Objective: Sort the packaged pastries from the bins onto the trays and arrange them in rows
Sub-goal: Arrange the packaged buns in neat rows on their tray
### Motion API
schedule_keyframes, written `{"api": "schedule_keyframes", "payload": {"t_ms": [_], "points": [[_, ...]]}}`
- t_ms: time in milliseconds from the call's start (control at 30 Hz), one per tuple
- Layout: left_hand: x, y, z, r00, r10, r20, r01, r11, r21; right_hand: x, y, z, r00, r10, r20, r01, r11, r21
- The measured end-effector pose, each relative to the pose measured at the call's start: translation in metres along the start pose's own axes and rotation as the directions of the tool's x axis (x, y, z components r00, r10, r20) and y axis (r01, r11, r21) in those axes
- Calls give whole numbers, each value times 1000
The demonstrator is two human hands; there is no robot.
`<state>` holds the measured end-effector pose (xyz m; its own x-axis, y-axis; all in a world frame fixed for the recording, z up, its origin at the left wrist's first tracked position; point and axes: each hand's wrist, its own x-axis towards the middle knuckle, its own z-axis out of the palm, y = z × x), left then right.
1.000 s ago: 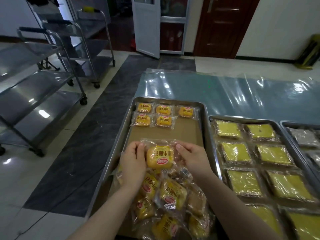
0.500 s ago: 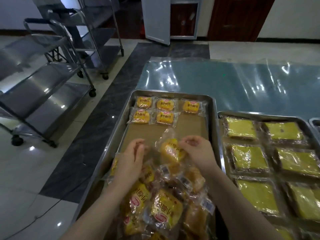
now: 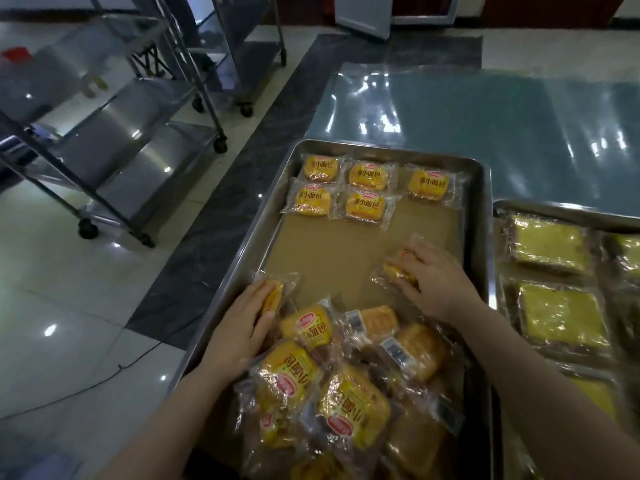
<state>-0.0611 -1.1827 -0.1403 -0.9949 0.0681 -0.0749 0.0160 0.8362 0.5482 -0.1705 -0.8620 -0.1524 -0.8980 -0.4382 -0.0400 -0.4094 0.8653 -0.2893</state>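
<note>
A steel tray (image 3: 242,271) lined with brown paper holds several wrapped yellow pastries set in two rows (image 3: 367,188) at its far end. A loose pile of the same pastries (image 3: 346,393) fills its near end. My left hand (image 3: 239,327) grips one wrapped pastry (image 3: 275,296) at the pile's left edge. My right hand (image 3: 440,282) holds another wrapped pastry (image 3: 394,271) just over the bare paper right of centre. The middle strip of the paper is bare.
A second tray (image 3: 554,211) to the right holds rows of wrapped square yellow cakes (image 3: 547,244). Clear plastic sheeting (image 3: 485,116) covers the table beyond. Steel wheeled racks (image 3: 138,133) stand on the tiled floor at left.
Both hands held one pastry together a second ago. They have since parted: the right hand carried a pastry to the right, the left took one from the pile's left edge. The camera tilted down.
</note>
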Motion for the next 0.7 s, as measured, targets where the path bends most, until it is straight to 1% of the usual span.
{"api": "schedule_keyframes", "payload": {"t_ms": [67, 133, 233, 267, 333, 467, 600, 700], "points": [[5, 0, -2, 998, 16, 59, -15, 1000, -12, 7, 3, 0, 999, -24, 46, 27, 998, -61], [12, -1, -4, 992, 14, 122, -13, 1000, -10, 16, 9, 1, 999, 17, 50, -13, 995, -98], [26, -3, -7, 972, -28, 235, 26, 1000, 11, 33, 15, 3, 975, 213, -64, -220, 967, -128], [30, -4, -9, 962, -34, 271, 33, 999, 9, 38, 15, 3, 955, 280, -97, -290, 950, -116], [37, -6, -10, 947, -29, 319, 30, 1000, 0, 49, 16, 2, 922, 364, -132, -375, 924, -69], [43, -10, -9, 949, -24, 315, 38, 999, -39, 66, 20, 5, 894, 411, -177, -419, 908, -7], [46, -6, -5, 953, -70, 294, 97, 992, -79, 71, 22, 11, 878, 414, -242, -434, 901, -31], [55, 0, -3, 955, -121, 271, 157, 981, -113, 76, 23, 11, 857, 445, -259, -470, 882, -39]]}}
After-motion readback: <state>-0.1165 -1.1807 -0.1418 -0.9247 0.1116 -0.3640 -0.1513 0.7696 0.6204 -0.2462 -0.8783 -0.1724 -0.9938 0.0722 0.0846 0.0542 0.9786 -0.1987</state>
